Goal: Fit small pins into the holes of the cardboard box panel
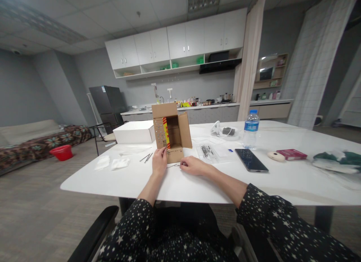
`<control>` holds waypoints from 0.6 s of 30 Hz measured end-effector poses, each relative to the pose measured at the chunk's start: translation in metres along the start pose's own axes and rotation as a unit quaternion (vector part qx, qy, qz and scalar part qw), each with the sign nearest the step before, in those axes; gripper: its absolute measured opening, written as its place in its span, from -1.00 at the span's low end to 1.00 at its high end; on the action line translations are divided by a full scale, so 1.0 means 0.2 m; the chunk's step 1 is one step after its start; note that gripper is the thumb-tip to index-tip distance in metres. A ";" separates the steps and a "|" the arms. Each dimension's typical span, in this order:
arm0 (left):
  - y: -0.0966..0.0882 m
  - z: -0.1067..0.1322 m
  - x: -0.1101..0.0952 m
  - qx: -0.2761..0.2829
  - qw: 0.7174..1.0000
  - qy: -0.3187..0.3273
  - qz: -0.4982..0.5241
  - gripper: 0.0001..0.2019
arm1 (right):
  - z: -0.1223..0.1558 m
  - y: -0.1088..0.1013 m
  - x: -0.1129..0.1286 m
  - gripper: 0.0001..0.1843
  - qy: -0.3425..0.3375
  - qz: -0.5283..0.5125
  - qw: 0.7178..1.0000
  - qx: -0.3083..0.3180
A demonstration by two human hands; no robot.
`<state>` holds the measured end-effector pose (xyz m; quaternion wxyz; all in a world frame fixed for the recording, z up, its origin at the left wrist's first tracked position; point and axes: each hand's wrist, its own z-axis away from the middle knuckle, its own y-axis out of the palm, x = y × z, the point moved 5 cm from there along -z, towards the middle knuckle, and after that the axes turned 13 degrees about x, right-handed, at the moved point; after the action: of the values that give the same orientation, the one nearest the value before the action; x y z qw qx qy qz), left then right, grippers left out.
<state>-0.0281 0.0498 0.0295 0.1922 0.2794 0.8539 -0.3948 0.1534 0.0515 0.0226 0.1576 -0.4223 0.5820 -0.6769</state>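
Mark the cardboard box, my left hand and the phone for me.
cardboard box [174,133]: head view, on its inner wall
left hand [160,160]: head view, on the back of the hand
phone [251,160]: head view, mid-screen

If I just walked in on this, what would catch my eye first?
Probably the open cardboard box on the white table, with the left hand at its front and the right hand nearby. Then the blue-capped water bottle farther right, and the bright red basin on the floor at far left.
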 end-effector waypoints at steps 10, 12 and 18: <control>0.03 0.00 0.01 0.018 1.000 0.008 -0.007 -0.72 | 0.01 -0.01 0.01 -0.76 0.006 0.002 1.000 0.005; 0.02 0.00 -0.01 0.021 1.000 0.013 -0.006 -0.73 | 0.01 -0.01 0.01 -0.76 0.002 0.003 1.000 0.003; 0.01 0.01 -0.02 0.015 1.000 0.003 0.003 -0.84 | 0.01 -0.01 0.02 -0.76 -0.001 0.004 1.000 0.002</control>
<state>-0.0240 0.0481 0.0301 0.1870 0.2857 0.8476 -0.4062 0.1534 0.0487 0.0254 0.1616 -0.4203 0.5821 -0.6771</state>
